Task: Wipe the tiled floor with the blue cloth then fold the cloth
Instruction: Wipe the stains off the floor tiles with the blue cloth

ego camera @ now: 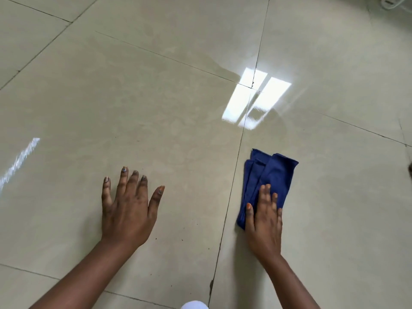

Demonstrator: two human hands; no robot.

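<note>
Two hands are down on the tiled floor (156, 103), one on each side of a dark grout line (231, 188) that runs away from the person. The left hand (128, 208) lies flat on bare tile with its fingers spread wide, holding nothing; it looks like a prop for the body's weight. The right hand (265, 216) presses palm-down on the near end of the blue cloth (270, 177), fingers together and extended along it rather than curled around it. The cloth sits just right of the grout line, bunched into a loose, long pad of several layers, its far end free and pointing away from the person.

Judging by this, the wiping step is in hand and the folding is not yet begun. Small dark specks (181, 238) dot the tile between the hands, near the grout line, so that patch probably needs passes. To wipe well, the palm should bear down evenly so the whole pad meets the tile, not only the part under the hand. Overlapping strokes would help, carried across the grout line where dirt tends to lodge. The loose far end may roll or drag; a hand placed nearer the cloth's middle would keep it flat. The glossy tile beyond shows bright window reflections (256, 99), which may hide streaks.
</note>
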